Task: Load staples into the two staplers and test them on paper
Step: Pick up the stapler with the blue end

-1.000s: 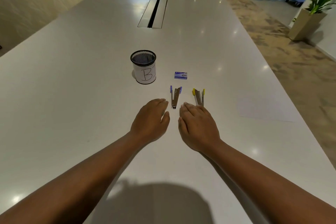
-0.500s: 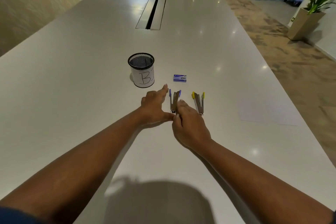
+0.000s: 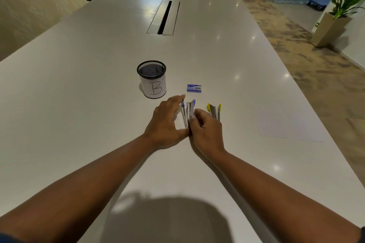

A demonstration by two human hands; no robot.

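A small metal stapler with purple tips (image 3: pixel 188 111) lies on the white table between my two hands. My left hand (image 3: pixel 166 122) cups its left side, thumb touching its near end. My right hand (image 3: pixel 206 128) pinches its near end from the right with curled fingers. A second metal stapler with yellow tips (image 3: pixel 214 111) lies just right of my right hand, partly hidden by the knuckles. A small blue staple box (image 3: pixel 194 88) sits beyond the staplers. A white paper sheet (image 3: pixel 284 126) lies flat to the right.
A black mesh pen cup (image 3: pixel 151 82) with a white label marked "B" stands left of the staple box. A cable slot (image 3: pixel 163 17) runs down the table's middle farther off. The table's right edge drops to a carpeted floor with a potted plant (image 3: pixel 335 17).
Both hands moved forward from resting on the table and closed in on the purple-tipped stapler, which has lifted slightly at its near end.
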